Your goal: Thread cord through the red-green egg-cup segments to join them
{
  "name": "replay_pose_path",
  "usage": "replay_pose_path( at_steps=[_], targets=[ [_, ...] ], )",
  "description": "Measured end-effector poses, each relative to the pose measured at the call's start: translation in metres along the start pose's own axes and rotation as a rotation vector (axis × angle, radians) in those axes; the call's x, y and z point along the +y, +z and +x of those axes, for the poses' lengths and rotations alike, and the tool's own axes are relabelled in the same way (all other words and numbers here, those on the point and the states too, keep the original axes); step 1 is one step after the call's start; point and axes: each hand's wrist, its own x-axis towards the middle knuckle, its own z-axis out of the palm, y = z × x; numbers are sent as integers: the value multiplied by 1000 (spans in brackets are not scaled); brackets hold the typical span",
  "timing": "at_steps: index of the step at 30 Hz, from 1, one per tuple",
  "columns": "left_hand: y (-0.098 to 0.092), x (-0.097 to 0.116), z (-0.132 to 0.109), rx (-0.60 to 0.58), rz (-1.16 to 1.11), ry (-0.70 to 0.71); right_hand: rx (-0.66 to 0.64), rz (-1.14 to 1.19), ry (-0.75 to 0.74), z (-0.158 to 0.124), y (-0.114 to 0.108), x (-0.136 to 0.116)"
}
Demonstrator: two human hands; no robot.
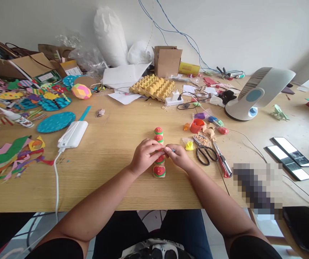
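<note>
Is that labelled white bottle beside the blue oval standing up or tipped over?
Tipped over: the white bottle lies on its side, its narrow tip pointing away from the blue oval.

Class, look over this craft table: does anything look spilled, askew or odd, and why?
Yes: loose shavings lie scattered on the table by the scissors, looking like spilled waste. A pixelated patch oddly hides something near the table's right front edge. The red-and-green row, partly hidden by the left hand and right hand, looks straight.
</note>
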Motion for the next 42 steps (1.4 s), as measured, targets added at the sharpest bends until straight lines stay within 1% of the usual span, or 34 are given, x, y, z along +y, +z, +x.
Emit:
replay_pose_path(
  at_steps=[3,6,12,15,19,22,25,31,38,42],
  targets=[
    [-1,1,0,1,-1,14,1,-4,-3,0,0,0],
    [-2,2,0,11,-3,28,3,63,1,0,1,-2],
    [-3,1,0,26,19,5,-5,267,124,2,0,-3],
    [-2,1,0,16,8,-11,21,330,144,3,-1,2],
    [-1,0,-1,3,-13,-21,51,322,132,3,-2,4],
    [-2,0,-1,-1,-22,-15,33,295,152,2,-4,1],
    [-2,1,-1,-1,-3,-10,29,322,184,3,-4,0],
    [-2,1,1,9,14,10,68,369,211,3,-3,3],
    [-4,4,1,32,39,48,69,387,207,3,-3,1],
    [-5,4,0,41,55,63,72,400,228,3,-3,0]
  ],
)
